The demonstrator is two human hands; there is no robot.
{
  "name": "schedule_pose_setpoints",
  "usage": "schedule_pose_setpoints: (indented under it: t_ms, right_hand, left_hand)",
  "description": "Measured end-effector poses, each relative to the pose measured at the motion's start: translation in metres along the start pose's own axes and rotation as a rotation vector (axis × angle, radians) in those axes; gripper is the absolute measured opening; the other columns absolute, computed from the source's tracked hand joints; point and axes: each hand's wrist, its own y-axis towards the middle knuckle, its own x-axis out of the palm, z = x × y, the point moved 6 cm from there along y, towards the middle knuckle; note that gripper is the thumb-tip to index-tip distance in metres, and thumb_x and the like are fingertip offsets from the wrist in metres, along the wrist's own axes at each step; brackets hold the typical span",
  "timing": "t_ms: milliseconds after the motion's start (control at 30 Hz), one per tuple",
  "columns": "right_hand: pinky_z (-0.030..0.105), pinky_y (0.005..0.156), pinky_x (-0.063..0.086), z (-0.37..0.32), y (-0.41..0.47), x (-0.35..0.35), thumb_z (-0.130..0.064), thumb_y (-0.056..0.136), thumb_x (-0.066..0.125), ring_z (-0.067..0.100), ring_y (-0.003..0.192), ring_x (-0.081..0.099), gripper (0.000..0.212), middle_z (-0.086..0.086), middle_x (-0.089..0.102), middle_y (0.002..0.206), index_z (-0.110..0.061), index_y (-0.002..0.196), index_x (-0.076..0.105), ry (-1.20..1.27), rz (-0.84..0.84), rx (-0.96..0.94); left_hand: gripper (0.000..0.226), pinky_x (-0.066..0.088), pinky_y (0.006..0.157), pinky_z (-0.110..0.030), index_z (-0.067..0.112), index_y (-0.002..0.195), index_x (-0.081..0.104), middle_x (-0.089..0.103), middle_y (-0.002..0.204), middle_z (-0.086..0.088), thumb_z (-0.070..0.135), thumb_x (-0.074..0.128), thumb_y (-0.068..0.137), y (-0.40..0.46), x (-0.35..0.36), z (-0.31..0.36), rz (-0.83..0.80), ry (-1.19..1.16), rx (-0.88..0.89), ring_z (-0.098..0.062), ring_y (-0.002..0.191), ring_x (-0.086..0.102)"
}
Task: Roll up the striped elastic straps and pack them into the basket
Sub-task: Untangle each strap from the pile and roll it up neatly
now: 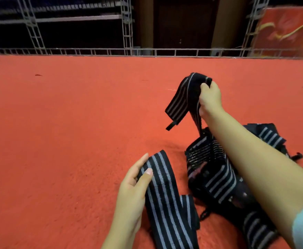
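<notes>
My right hand [210, 97] is raised above the red carpet, shut on a black strap with grey stripes [181, 94] that drapes over it; one end with a small black tab hangs free, the other runs down into the pile. My left hand [134, 187] holds the end of a second striped strap [167, 194] that lies flat on the carpet, thumb on top. Under my right forearm sits a dark mesh basket [193, 164] with several striped straps heaped in and around it [219, 180].
Red carpet [66, 123] covers the floor to the left and ahead. A grey metal truss rail [93, 52] runs along its far edge, with truss posts behind. A red banner [287, 31] stands at the far right.
</notes>
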Motion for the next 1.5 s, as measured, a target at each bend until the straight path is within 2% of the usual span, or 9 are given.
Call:
schedule_pose_setpoints:
  t_ms: [200, 300, 500, 600, 700, 933, 1100, 1233, 1500]
  right_hand:
    - [0.039, 0.070, 0.054, -0.072, 0.006, -0.006, -0.006, 0.103, 0.032, 0.029, 0.100, 0.065, 0.023, 0.015, 0.063, 0.113, -0.011, 0.108, 0.054, 0.595, -0.077, 0.091]
    - [0.042, 0.071, 0.052, -0.096, 0.007, -0.024, -0.012, 0.105, 0.033, 0.033, 0.109, 0.061, 0.030, 0.020, 0.056, 0.131, -0.003, 0.129, 0.049, 0.763, -0.066, 0.096]
    - [0.044, 0.092, 0.051, -0.091, -0.059, -0.020, -0.003, 0.101, 0.039, 0.030, 0.104, 0.062, 0.032, 0.019, 0.061, 0.120, -0.003, 0.130, 0.051, 0.203, -0.309, 0.071]
    - [0.029, 0.064, 0.058, -0.095, -0.108, -0.027, -0.003, 0.098, 0.047, 0.014, 0.076, 0.066, 0.025, 0.007, 0.066, 0.092, -0.007, 0.117, 0.061, 0.029, -0.548, 0.015]
    - [0.028, 0.069, 0.057, -0.084, -0.150, -0.034, -0.001, 0.094, 0.054, 0.011, 0.071, 0.065, 0.019, 0.001, 0.068, 0.081, -0.013, 0.100, 0.068, -0.037, -0.669, -0.013]
    - [0.010, 0.077, 0.045, -0.017, -0.223, -0.038, 0.007, 0.089, 0.055, -0.011, 0.077, 0.057, 0.024, -0.010, 0.068, 0.086, -0.011, 0.099, 0.068, -0.365, -0.923, -0.074]
    - [0.025, 0.091, 0.045, 0.001, -0.164, -0.069, 0.000, 0.086, 0.048, 0.010, 0.110, 0.056, 0.032, -0.001, 0.059, 0.117, -0.018, 0.112, 0.057, -0.623, -0.407, -0.145]
    - [0.037, 0.095, 0.044, 0.052, -0.134, -0.061, -0.037, 0.088, 0.065, 0.025, 0.124, 0.047, 0.066, 0.007, 0.045, 0.138, -0.014, 0.141, 0.034, -0.982, -0.466, -0.069]
    - [0.034, 0.063, 0.035, 0.081, -0.105, -0.079, -0.019, 0.086, 0.068, 0.031, 0.092, 0.058, 0.030, 0.011, 0.060, 0.096, -0.010, 0.101, 0.043, -0.829, -0.229, -0.033]
  left_hand:
    - [0.045, 0.039, 0.110, -0.048, 0.048, 0.111, 0.069, 0.063, 0.130, 0.013, 0.051, 0.067, 0.066, -0.007, 0.006, 0.023, -0.014, -0.034, 0.040, -0.015, 0.127, 0.054]
    - [0.045, 0.038, 0.111, -0.049, 0.046, 0.109, 0.070, 0.064, 0.129, 0.009, 0.050, 0.068, 0.064, -0.007, 0.012, 0.027, -0.034, -0.069, 0.051, -0.018, 0.127, 0.054]
    - [0.059, 0.038, 0.111, -0.046, 0.036, 0.112, 0.069, 0.065, 0.128, 0.007, 0.061, 0.071, 0.058, -0.009, 0.037, 0.047, -0.032, -0.069, 0.116, -0.015, 0.124, 0.056]
    - [0.088, 0.034, 0.115, -0.045, 0.026, 0.129, 0.058, 0.058, 0.137, 0.002, 0.072, 0.069, 0.055, -0.004, 0.046, 0.066, 0.005, -0.114, 0.139, -0.015, 0.128, 0.053]
    - [0.111, 0.033, 0.114, -0.051, 0.012, 0.146, 0.039, 0.052, 0.141, -0.006, 0.074, 0.058, 0.055, 0.000, 0.055, 0.073, -0.063, -0.320, -0.005, -0.023, 0.129, 0.052]
    - [0.009, 0.058, 0.060, -0.025, 0.006, 0.097, 0.065, 0.074, 0.076, -0.005, 0.008, 0.061, 0.090, -0.006, 0.050, 0.062, 0.010, -0.220, 0.017, -0.014, 0.066, 0.071]
    - [0.021, 0.054, 0.060, -0.025, 0.010, 0.092, 0.063, 0.071, 0.083, -0.005, -0.009, 0.056, 0.089, -0.001, 0.015, 0.048, 0.200, -0.187, 0.004, -0.012, 0.066, 0.069]
    - [0.021, 0.053, 0.067, -0.030, 0.009, 0.092, 0.063, 0.072, 0.080, -0.004, -0.010, 0.055, 0.089, -0.005, 0.007, 0.044, 0.184, -0.187, 0.007, -0.017, 0.072, 0.068]
    - [0.025, 0.052, 0.067, -0.031, 0.010, 0.088, 0.062, 0.068, 0.082, -0.007, -0.013, 0.053, 0.087, -0.009, -0.021, 0.047, 0.287, -0.183, 0.055, -0.019, 0.073, 0.065]
